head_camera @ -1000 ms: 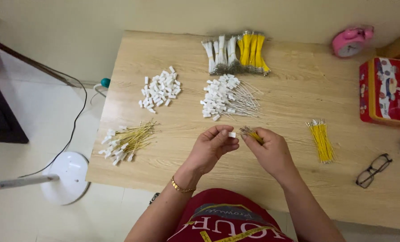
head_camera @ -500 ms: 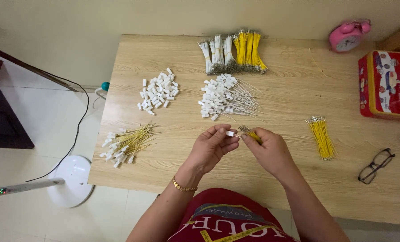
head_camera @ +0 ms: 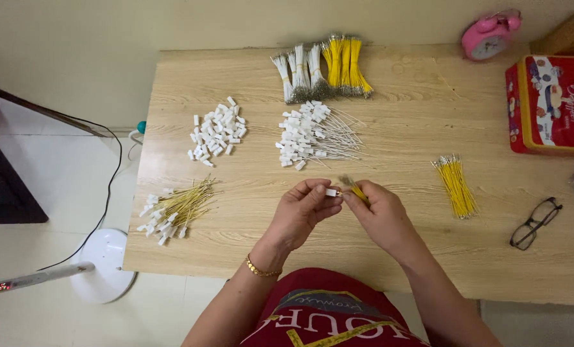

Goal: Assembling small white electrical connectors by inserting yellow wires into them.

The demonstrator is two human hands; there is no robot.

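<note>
Yellow wire was pinched in the right hand; the left hand gripped one white connector, the two meeting. Two connector piles lay beyond the left hand, one yellow wire bundle beside the right.

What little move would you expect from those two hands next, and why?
Probably push the yellow wire in the right hand into the small white connector pinched by the left hand: their ends nearly meet, and finished yellow wires with white ends lie nearby.

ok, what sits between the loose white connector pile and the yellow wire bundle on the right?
Head view: the pile of white connectors with wires attached lies between the loose white connectors and the yellow wire bundle.
</note>
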